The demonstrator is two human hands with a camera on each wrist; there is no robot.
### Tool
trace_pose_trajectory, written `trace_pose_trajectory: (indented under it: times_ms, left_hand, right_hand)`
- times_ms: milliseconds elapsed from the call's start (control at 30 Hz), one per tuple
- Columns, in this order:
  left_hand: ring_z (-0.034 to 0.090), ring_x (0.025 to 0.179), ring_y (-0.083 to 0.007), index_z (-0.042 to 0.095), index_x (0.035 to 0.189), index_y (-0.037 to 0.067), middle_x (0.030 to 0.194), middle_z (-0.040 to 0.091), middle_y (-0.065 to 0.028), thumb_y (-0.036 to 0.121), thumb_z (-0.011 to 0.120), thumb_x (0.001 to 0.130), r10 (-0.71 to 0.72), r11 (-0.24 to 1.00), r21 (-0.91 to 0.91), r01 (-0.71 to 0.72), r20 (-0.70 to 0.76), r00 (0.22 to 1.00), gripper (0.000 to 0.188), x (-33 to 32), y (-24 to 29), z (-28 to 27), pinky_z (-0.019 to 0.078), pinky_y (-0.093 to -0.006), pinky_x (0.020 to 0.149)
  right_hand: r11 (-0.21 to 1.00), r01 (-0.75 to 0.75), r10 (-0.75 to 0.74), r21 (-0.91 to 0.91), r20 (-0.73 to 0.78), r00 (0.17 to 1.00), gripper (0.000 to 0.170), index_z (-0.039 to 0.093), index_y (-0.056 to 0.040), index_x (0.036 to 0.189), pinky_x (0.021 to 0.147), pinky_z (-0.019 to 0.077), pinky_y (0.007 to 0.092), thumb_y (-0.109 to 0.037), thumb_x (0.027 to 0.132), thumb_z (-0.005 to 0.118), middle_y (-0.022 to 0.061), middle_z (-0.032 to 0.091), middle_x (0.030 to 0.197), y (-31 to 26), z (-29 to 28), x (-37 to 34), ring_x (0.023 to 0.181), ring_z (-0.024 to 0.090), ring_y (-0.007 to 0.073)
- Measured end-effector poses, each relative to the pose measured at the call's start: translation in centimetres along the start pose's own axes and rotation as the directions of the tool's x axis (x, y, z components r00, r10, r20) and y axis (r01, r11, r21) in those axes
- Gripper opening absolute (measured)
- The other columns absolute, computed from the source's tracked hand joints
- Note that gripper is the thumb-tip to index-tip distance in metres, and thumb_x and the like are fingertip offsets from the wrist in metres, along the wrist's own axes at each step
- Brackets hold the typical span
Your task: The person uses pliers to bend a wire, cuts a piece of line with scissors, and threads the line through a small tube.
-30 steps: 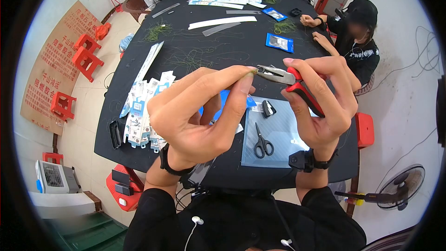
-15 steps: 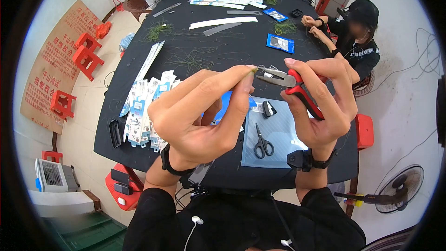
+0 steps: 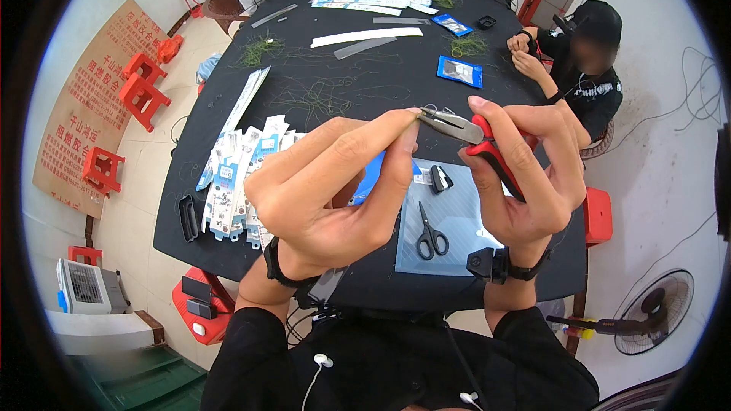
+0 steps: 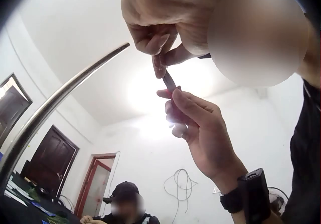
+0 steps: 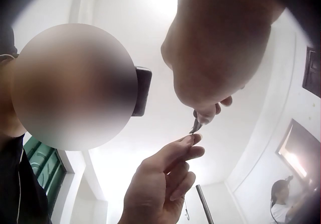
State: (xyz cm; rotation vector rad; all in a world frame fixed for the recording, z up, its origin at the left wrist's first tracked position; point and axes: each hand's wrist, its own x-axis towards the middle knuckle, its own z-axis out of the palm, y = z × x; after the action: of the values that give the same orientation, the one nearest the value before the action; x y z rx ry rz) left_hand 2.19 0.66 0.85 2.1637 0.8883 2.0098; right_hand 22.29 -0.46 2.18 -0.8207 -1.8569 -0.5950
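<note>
In the head view my right hand [image 3: 529, 164] grips red-and-black-handled pliers [image 3: 457, 128], their grey jaws pointing left. My left hand [image 3: 327, 175] pinches a tiny piece between thumb and forefinger; its kind cannot be told. A thin metal loop [image 3: 429, 109] shows right at those fingertips, against the plier tips. Both hands are raised over the table. The left wrist view has the plier jaws running up from my right hand [image 4: 200, 128] to my left fingertips. In the right wrist view the pliers [image 5: 195, 123] reach down to my left hand [image 5: 160, 179].
Black scissors [image 3: 432, 232] and a small black stapler-like item [image 3: 439, 179] lie on a light-blue mat [image 3: 407, 251]. Printed card strips [image 3: 228, 183] are piled left. Tangled green line [image 3: 316, 99] lies beyond my hands. A seated person [image 3: 590, 68] works at the right edge.
The plier jaws spread apart half a second ago and have since come closer together at the metal loop. My left hand keeps its pinch. The person at right has brought both hands together.
</note>
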Motion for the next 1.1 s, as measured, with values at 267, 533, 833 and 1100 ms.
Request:
trace_pose_trajectory:
  times_ms: [267, 533, 833, 1100]
  left_hand:
    - [0.047, 0.046, -0.0034, 0.078, 0.097, -0.001, 0.068, 0.069, -0.0063, -0.008, 0.078, 0.077, 0.003, 1.0, 0.001, -0.003, 0.001, 1.0, 0.022, 0.0, -0.3, 0.0, 0.0277, -0.02, 0.04]
    - [0.05, 0.047, -0.0031, 0.077, 0.099, -0.001, 0.07, 0.07, -0.0062, -0.007, 0.076, 0.081, -0.022, 1.0, -0.02, 0.022, 0.003, 1.0, 0.019, -0.1, -0.7, 0.3, 0.0288, -0.019, 0.041]
    - [0.052, 0.049, -0.0021, 0.076, 0.104, -0.003, 0.072, 0.071, -0.0086, -0.009, 0.072, 0.085, -0.085, 0.994, -0.062, 0.084, -0.005, 0.996, 0.02, -0.6, -0.1, 0.5, 0.0291, -0.0177, 0.042]
    - [0.068, 0.06, -0.0129, 0.075, 0.112, -0.004, 0.077, 0.074, -0.0153, -0.01, 0.069, 0.087, 0.059, 0.996, -0.061, -0.059, -0.015, 0.998, 0.026, -0.7, -0.3, 0.5, 0.0468, -0.021, 0.048]
  right_hand:
    - [0.999, 0.012, -0.011, 0.034, -0.026, 1.0, 0.04, 0.078, -0.0007, 0.103, 0.052, 0.0457, 0.0263, -0.015, 0.066, 0.085, 0.0071, 0.064, 0.08, 0.3, 0.5, -0.5, 0.065, 0.06, 0.0179]
    - [0.981, -0.041, 0.036, 0.188, 0.028, 0.999, 0.035, 0.073, 0.0048, 0.102, 0.049, 0.0457, 0.0269, -0.014, 0.075, 0.085, 0.01, 0.063, 0.076, 0.5, 1.5, -1.2, 0.058, 0.06, 0.0182]
    - [0.973, -0.038, 0.053, 0.227, -0.062, 0.997, 0.033, 0.071, 0.0092, 0.104, 0.045, 0.0432, 0.0259, -0.008, 0.078, 0.082, 0.0122, 0.062, 0.074, -0.3, 3.0, -1.7, 0.055, 0.059, 0.0175]
    - [0.976, -0.001, 0.036, 0.216, -0.157, 0.987, 0.032, 0.07, 0.0114, 0.105, 0.045, 0.0425, 0.0251, -0.006, 0.079, 0.081, 0.0143, 0.062, 0.075, -0.8, 3.7, -2.1, 0.055, 0.059, 0.0174]
